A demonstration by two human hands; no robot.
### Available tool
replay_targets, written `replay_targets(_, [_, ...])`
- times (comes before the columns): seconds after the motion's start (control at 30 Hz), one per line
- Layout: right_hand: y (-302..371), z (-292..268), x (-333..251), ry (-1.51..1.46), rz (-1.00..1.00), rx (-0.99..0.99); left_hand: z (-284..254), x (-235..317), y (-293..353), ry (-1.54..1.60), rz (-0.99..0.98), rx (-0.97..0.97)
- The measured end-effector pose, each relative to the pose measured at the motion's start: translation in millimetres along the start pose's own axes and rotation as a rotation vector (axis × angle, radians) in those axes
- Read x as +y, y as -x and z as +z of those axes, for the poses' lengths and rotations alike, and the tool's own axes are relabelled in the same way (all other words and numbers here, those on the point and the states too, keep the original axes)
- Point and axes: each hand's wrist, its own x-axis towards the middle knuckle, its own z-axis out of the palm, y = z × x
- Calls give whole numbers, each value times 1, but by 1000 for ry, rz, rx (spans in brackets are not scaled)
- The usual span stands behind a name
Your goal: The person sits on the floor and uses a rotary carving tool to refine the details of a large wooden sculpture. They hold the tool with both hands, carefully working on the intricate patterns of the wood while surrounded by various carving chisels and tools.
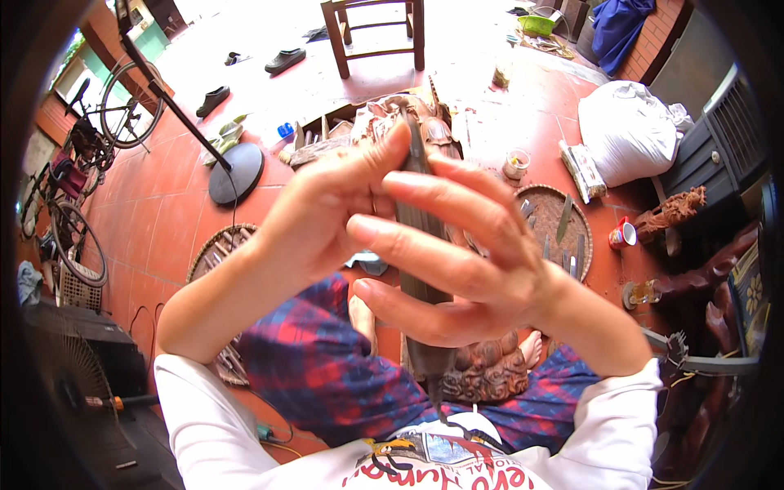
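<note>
A long dark hand-held tool (pixel 425 343) stands nearly upright before my chest, its narrow lower end running into what looks like a cord. My left hand (pixel 343 184) grips its upper part, thumb along the top and the other fingers curled in. Across the front of the same tool lie the fingers of my right hand (pixel 465 245), bent around it with gaps between them. The tool's tip is partly covered by my hands. Between my feet sits a brown carved wooden piece (pixel 486 371) with curly relief. Another wood carving (pixel 437 126) is just beyond my hands.
Woven trays with carving tools lie on both sides, the right tray (pixel 581 224) and the left tray (pixel 200 260). A black round stand base (pixel 236 174) is at left. A red cup (pixel 622 235), a glass jar (pixel 516 163) and a white sack (pixel 629 126) are at right. A wooden chair (pixel 376 55) stands ahead.
</note>
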Motion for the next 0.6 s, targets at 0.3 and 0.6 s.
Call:
replay_targets(0.3, [76, 109, 27, -327, 160, -50, -151, -40, -40, 182, -380, 159])
replay_targets(0.6, [132, 159, 75, -475, 448, -149, -246, -89, -79, 648, -352, 126])
